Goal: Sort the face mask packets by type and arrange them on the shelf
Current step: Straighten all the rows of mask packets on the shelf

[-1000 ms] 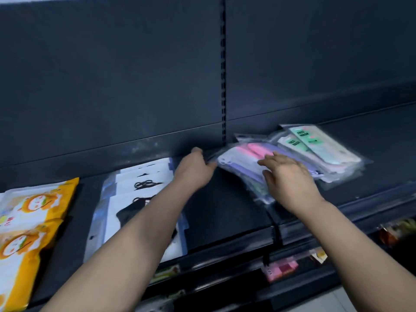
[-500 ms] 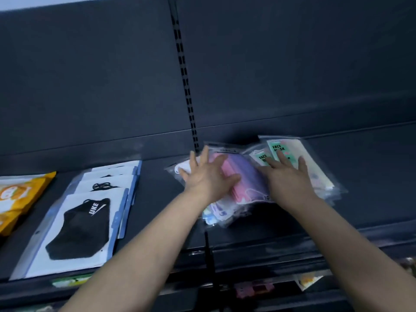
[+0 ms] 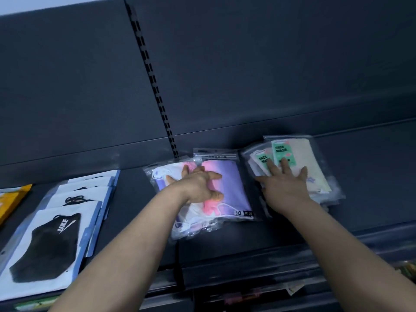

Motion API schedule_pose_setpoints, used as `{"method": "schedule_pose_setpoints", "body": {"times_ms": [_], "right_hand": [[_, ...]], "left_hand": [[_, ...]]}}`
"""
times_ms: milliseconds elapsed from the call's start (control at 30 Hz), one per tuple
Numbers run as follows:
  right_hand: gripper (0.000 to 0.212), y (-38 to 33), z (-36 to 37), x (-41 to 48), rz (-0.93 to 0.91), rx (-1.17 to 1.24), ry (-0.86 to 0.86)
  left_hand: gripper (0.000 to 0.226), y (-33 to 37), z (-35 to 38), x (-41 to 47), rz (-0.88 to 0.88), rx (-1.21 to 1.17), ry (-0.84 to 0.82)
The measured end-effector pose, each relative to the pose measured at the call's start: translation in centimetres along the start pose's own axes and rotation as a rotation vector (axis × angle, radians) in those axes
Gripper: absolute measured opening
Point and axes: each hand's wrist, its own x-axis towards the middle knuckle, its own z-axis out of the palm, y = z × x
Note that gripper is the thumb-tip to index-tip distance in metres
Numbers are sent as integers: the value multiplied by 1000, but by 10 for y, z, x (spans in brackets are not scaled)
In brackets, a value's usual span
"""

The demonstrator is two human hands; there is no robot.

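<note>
1. The left hand (image 3: 200,185) lies on the small pile of clear plastic packets of pink-to-purple gradient masks (image 3: 222,188), its grip half curled: fingers bent and pressing down, the thumb toward the near edge, pinning rather than pinching.
2. The right hand (image 3: 284,186) rests flat on the pile of clear plastic packets with green "FACE MASK" labels and cream-coloured masks (image 3: 301,163), its grip spread wide, fingers fanned toward the back wall; it pinches nothing.
3. Both piles lie flat on the dark grey metal shelf (image 3: 371,176), just beside one another, and a narrow dark strip of shelf shows between them. The two types appear to be separated.
4. The relation that matters: each pile sits directly under its own hand, the gradient pile on the left, the labelled pile on the right. No reach across is needed; either hand can slide its pile.
5. The long axis of both piles runs from the front edge toward the back wall, slightly tilted. The gradient packets are fanned unevenly, a lower packet sticking out toward the front left, so squaring that pile looks like the likely next step.
6. Further left, well apart, overlapping white card packets showing a black mask (image 3: 48,246) run front to back, and an orange packet (image 3: 11,199) lies at the frame edge.
</note>
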Motion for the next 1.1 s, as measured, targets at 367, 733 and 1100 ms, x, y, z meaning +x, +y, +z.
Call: {"method": "schedule_pose_setpoints", "body": {"times_ms": [367,733,1100], "right_hand": [[51,-16,-8,0,-184,228,164],[51,-43,7,-16,-250,674,-85],[47,-29,2,-31,-185,625,-28]], "left_hand": [[76,-21,4,-3,61,-248,302],[104,-48,26,-11,-198,-667,388],[107,-30,28,-4,-195,-716,429]]}}
